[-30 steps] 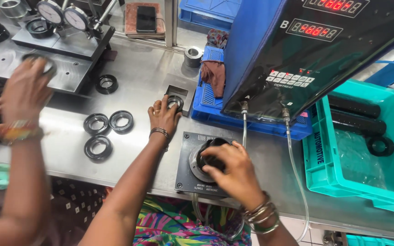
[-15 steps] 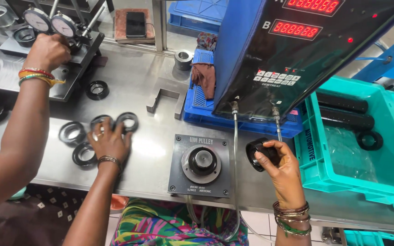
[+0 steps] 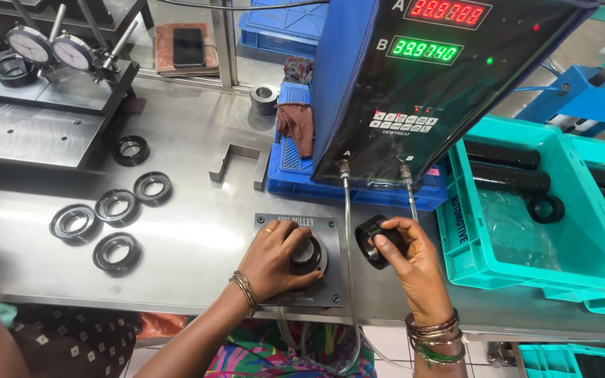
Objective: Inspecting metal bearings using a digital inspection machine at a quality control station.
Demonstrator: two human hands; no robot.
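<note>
**Black ring on the gauge plug, a second ring lifted clear**

Head view: the black ring (image 3: 307,256) sits over the round plug of the grey gauge plate (image 3: 269,225) that lies on the steel bench (image 3: 197,231). The left hand (image 3: 274,260) is clenched loosely about this ring, fingers curled over its rim and palm resting on the plate. Judging by that, the step in hand is the seating of a part on the gauge for measuring. The right hand (image 3: 414,260) grasps a second black ring (image 3: 371,241), tilted on edge and held just right of the plate, between it and the teal crate (image 3: 456,231). That one looks to be a part on its way off the gauge. The next move seems to call for pressing the seated ring square and flat on the plug, since a tilt would likely spoil the reading, and for a clear path for the held ring past the two thin hoses (image 3: 348,231) that hang from the blue display unit (image 3: 414,91).

The ring is matt black, thick-walled and round, with a smooth bore. Four similar rings (image 3: 116,250) lie well apart on the bench at the left.
</note>
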